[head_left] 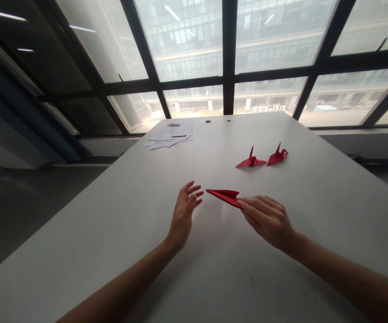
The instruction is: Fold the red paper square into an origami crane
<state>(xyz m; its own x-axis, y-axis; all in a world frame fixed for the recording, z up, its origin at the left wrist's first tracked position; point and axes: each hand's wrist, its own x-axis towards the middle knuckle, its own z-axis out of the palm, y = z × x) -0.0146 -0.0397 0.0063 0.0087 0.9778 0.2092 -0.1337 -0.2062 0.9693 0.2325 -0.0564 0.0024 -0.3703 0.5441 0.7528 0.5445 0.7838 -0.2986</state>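
Note:
My right hand [264, 217] pinches one end of a folded red origami paper [223, 195], whose narrow tip points left. The paper is long and pointed, with a flap standing up along its top; its right end is covered by my fingertips. Just left of the tip is my left hand [185, 211], apart from the paper, its fingers spread and holding nothing. Farther back on the white table, two red paper cranes stand side by side: the left crane [252, 161] and the right crane [277, 157].
A stack of white papers [172, 134] lies at the back left of the white table [113, 229]. Two small dark round spots [208, 121] mark the far edge. Behind the table are tall windows with black frames, and a blue curtain [22, 103] hangs at the left.

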